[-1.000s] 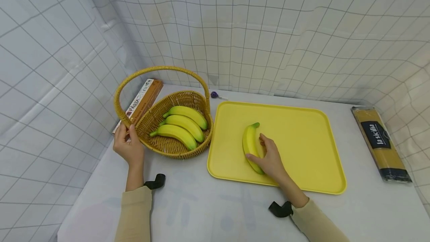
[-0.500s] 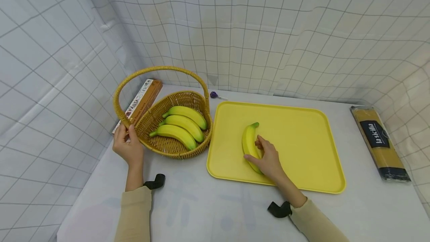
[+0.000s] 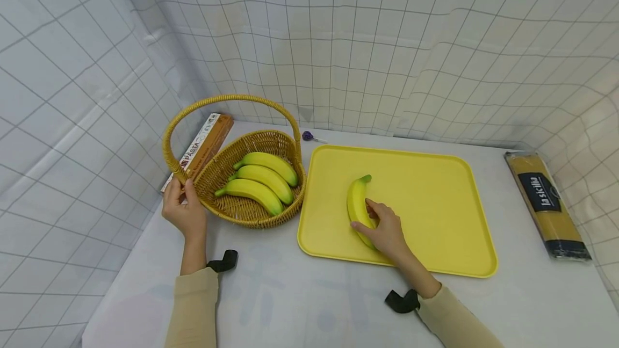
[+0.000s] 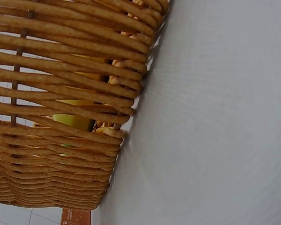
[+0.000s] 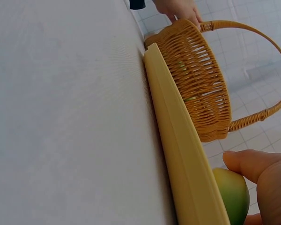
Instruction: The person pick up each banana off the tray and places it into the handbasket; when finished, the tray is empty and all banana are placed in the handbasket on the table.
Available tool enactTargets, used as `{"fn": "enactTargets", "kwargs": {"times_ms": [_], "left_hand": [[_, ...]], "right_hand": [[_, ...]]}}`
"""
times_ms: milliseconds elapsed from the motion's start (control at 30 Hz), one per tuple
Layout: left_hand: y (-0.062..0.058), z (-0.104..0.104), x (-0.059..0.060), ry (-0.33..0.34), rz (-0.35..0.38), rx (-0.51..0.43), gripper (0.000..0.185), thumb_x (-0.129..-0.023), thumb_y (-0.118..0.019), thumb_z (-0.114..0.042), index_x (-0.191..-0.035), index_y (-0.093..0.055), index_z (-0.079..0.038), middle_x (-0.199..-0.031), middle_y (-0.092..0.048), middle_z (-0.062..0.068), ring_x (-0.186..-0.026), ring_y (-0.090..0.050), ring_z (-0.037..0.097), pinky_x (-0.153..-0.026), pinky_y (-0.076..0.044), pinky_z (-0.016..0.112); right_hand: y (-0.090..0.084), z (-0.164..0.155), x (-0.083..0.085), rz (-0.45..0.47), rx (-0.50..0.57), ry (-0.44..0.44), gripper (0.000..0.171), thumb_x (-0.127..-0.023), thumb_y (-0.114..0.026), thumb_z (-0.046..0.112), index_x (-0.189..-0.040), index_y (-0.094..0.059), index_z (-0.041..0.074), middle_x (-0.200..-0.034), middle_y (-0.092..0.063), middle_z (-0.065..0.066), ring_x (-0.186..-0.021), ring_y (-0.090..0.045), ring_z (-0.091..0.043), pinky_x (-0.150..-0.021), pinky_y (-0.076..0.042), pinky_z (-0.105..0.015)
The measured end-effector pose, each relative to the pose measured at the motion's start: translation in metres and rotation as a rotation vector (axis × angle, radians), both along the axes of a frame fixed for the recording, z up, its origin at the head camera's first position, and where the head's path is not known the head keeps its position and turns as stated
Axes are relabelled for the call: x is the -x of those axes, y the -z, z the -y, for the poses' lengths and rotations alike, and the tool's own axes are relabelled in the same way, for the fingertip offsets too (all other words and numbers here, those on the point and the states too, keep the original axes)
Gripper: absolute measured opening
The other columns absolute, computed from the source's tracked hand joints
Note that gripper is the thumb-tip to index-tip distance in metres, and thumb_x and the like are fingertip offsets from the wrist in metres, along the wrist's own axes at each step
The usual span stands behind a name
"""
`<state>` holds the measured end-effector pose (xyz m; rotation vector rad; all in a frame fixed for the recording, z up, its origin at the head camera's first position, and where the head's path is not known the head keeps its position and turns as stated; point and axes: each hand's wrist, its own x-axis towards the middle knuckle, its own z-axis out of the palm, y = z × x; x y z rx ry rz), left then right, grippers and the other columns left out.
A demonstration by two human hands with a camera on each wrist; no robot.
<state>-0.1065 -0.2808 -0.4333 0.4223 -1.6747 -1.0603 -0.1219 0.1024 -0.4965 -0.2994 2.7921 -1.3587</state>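
Note:
A wicker basket (image 3: 242,211) with a tall arched handle (image 3: 232,99) stands at the left and holds three bananas (image 3: 263,178). My left hand (image 3: 184,209) grips the foot of the handle at the basket's left rim. To its right lies a yellow tray (image 3: 435,197) with one banana (image 3: 357,204) on it. My right hand (image 3: 384,230) curls round that banana's near half, thumb on its left side. The right wrist view shows the tray's edge (image 5: 178,140), the banana's end (image 5: 232,194) under my thumb, and the basket (image 5: 201,84).
A brown pasta box (image 3: 203,146) lies behind the basket against the tiled wall. A dark-labelled spaghetti packet (image 3: 544,203) lies at the far right of the white table. A small purple object (image 3: 308,136) sits behind the tray.
My right hand has shifted the banana slightly left and away on the tray, its green tip a little higher. The left hand stays on the basket handle.

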Motion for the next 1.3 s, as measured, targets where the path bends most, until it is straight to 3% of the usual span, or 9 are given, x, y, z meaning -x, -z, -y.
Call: {"fn": "enactTargets", "kwargs": {"times_ms": [167,467,933,1300], "left_hand": [[0.000,0.000,0.000,-0.002,0.002,0.005,0.024,-0.093,-0.059,-0.002,-0.113,-0.068,0.009,-0.107,-0.065,0.028,-0.086,-0.052,-0.010,-0.073,-0.042,0.006],[0.000,0.000,0.000,-0.006,0.004,0.008,0.024,-0.093,-0.059,-0.001,-0.112,-0.068,0.010,-0.106,-0.065,0.027,-0.087,-0.052,-0.010,-0.073,-0.042,0.006],[-0.001,0.000,0.000,-0.003,0.000,0.011,0.024,-0.092,-0.059,0.001,-0.113,-0.068,0.010,-0.106,-0.065,0.028,-0.086,-0.052,-0.011,-0.073,-0.042,0.005],[-0.003,-0.001,-0.001,0.009,-0.004,0.002,0.024,-0.092,-0.058,0.002,-0.112,-0.068,0.010,-0.106,-0.064,0.029,-0.085,-0.052,-0.009,-0.073,-0.043,0.006]], "right_hand": [[0.001,0.000,-0.001,-0.019,0.013,0.011,0.064,-0.079,-0.080,0.025,-0.132,-0.058,-0.003,-0.108,-0.066,-0.014,-0.096,-0.059,-0.026,-0.083,-0.050,-0.039],[0.003,-0.001,-0.001,0.010,0.049,0.037,0.056,-0.083,-0.076,0.020,-0.132,-0.059,-0.001,-0.110,-0.065,-0.014,-0.098,-0.058,-0.025,-0.086,-0.049,-0.038],[0.004,-0.003,0.000,-0.064,0.116,0.054,0.051,-0.087,-0.071,0.018,-0.133,-0.059,0.000,-0.110,-0.064,-0.015,-0.090,-0.056,-0.021,-0.077,-0.045,-0.029],[-0.009,-0.002,-0.001,-0.064,0.154,0.034,0.052,-0.090,-0.069,0.021,-0.136,-0.056,0.003,-0.114,-0.064,-0.013,-0.091,-0.053,-0.019,-0.075,-0.043,-0.025]]}}
